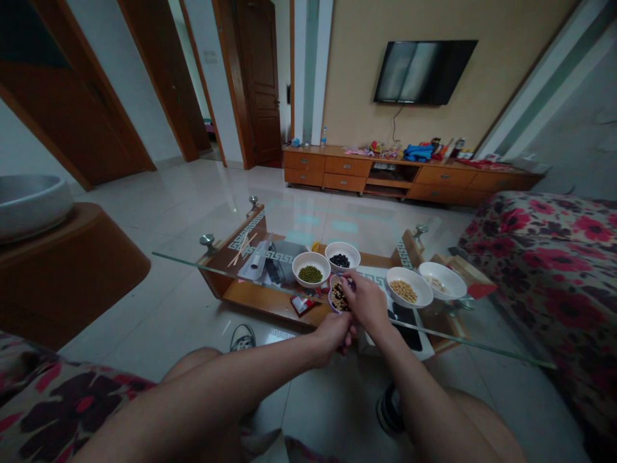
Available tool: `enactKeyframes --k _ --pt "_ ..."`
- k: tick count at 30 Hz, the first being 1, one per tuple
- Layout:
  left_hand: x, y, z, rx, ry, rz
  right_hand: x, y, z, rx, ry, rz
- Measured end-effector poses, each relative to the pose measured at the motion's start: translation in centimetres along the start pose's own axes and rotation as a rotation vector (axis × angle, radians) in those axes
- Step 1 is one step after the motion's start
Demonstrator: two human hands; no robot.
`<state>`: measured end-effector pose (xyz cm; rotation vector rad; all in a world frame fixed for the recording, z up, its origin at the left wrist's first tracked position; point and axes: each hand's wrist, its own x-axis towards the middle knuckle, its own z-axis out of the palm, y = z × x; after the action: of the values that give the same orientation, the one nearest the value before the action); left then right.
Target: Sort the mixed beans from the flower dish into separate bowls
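Note:
A small purple-rimmed bowl (330,301) holds a mix of dark and pale beans at the near edge of the glass table. My left hand (332,335) is closed at its near side, seemingly gripping it. Over the bowl's right side, my right hand (367,301) has its thumb and fingers pinched together; a thin dark piece shows at the fingertips, too small to name. Just beyond stand a white bowl of green beans (295,273) and a white bowl of black beans (348,247). To the right are a white bowl of yellow soybeans (424,297) and another white bowl (456,286) with a few pale bits.
Chopsticks (242,249) lie at the left of the glass tabletop (183,258). A red packet (302,304) and boxes show on the wooden shelf (260,307) beneath. A flowered sofa (544,257) stands at right, a TV cabinet (347,168) at the far wall.

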<state>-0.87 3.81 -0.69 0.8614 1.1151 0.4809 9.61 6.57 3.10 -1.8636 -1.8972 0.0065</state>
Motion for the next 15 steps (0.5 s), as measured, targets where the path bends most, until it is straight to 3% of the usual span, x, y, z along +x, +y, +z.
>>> enactKeyframes --k 8,15 --pt "-0.3 0.1 -0.1 0.017 0.001 -0.010 -0.1 3.4 -1.6 -0.115 -0.003 0.111" --pt "-0.4 0.2 0.0 0.025 0.001 -0.021 -0.6 4.6 -2.3 -0.196 -0.084 0.159"
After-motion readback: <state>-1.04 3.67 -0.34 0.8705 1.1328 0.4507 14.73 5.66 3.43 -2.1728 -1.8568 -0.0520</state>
